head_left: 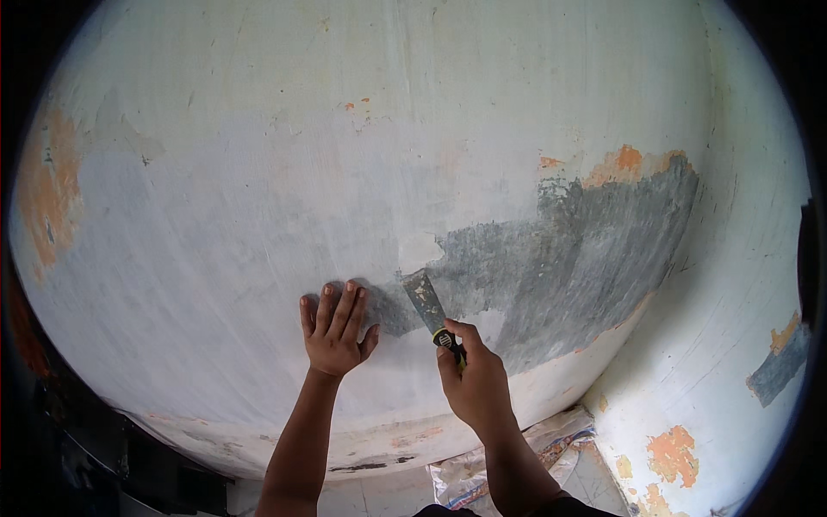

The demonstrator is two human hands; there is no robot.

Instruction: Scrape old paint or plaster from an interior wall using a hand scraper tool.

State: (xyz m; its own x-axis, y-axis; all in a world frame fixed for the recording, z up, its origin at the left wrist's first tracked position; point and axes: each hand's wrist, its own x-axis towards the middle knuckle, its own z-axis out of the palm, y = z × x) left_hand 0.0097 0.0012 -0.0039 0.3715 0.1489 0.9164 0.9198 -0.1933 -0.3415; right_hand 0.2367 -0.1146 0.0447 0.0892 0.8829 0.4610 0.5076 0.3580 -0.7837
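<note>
- Steel-bladed putty knife [428, 306] with a black handle lies against the wall [258, 198], at the left tip of the grey bare patch [568, 258]; its long axis runs from the handle at lower right up to the blade edge at upper left, so the blade points up and left.
- Right hand [474, 383] is closed round the knife handle, index finger laid along it; the blade sits above and left of this grip.
- Left hand [336, 327] rests flat and open on the wall just left of the grey patch, fingers spread and pointing up, holding nothing. It is near the blade but apart from it; the right hand is the nearer one.
- Grey patch spreads rightward and upward from the blade, edged with orange spots [629, 159] at its top.
- Below the patch, beyond the wall's lower edge, a crumpled plastic sheet [508, 457] lies on the floor.
</note>
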